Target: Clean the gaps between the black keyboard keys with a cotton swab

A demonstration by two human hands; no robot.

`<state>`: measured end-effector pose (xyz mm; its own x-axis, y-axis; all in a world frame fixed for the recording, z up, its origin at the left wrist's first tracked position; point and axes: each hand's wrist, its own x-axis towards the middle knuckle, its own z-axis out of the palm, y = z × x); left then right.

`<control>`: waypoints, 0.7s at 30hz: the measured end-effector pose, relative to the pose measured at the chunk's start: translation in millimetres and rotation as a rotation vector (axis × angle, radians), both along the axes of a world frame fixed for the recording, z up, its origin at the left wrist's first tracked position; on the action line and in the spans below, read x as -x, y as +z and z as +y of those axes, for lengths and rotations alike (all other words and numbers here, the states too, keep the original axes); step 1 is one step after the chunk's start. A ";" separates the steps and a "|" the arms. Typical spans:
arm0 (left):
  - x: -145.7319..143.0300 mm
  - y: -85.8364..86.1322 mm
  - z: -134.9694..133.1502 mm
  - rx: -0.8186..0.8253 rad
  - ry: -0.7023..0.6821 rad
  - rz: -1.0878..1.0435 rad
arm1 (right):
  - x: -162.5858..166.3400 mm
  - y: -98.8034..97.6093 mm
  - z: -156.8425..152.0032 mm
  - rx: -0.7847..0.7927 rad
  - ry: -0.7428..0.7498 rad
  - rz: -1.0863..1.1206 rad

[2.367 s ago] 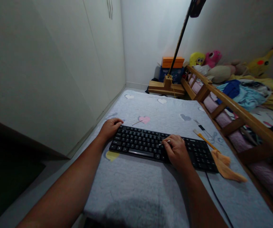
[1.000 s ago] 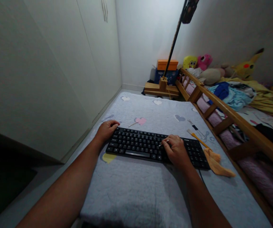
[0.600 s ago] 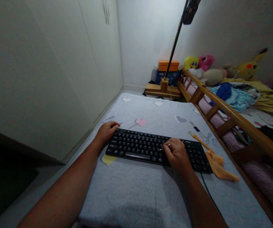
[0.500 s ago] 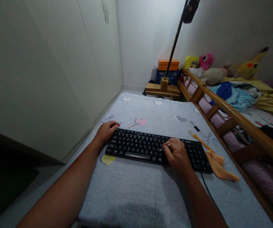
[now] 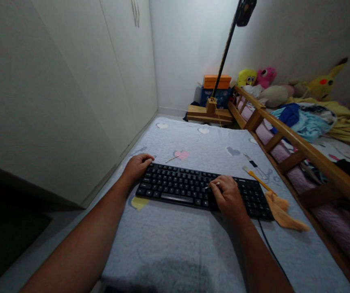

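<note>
A black keyboard (image 5: 177,185) lies across the cloth-covered surface in front of me. At its far left corner, my left hand (image 5: 138,165) grips the edge, thumb along the top. My right hand (image 5: 226,193) pinches a white cotton swab (image 5: 211,185) between thumb and fingers, its tip down at the keys right of the middle. Beyond the keyboard lies a second cotton swab (image 5: 172,158) on the pink heart print. To the right are a brush (image 5: 258,179) with a yellow handle, an orange cloth (image 5: 281,211) and thin metal tweezers (image 5: 255,165) with a black band.
A wooden bed rail (image 5: 296,148) runs along the right side, with plush toys and rumpled bedding behind it. White cabinet doors (image 5: 107,93) stand to the left. A lamp pole on a wooden base (image 5: 209,114) is at the back. The keyboard's cable (image 5: 270,248) trails toward me.
The cotton swab in my right hand has shifted slightly up over the keys. My left hand stays at the keyboard's corner. The view has moved a little.
</note>
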<state>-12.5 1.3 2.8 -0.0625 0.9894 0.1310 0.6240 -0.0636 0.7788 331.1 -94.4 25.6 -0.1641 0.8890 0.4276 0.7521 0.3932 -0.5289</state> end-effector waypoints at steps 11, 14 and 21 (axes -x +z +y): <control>2.0 -2.9 1.6 -0.005 -0.002 0.009 | -0.8 1.7 -2.4 0.006 0.036 -0.002; 2.6 -3.7 1.9 -0.007 -0.007 0.016 | 0.1 3.4 -3.8 0.005 0.045 -0.004; 2.6 -4.3 1.3 -0.005 -0.004 0.007 | 0.9 4.2 -5.3 0.024 0.058 -0.007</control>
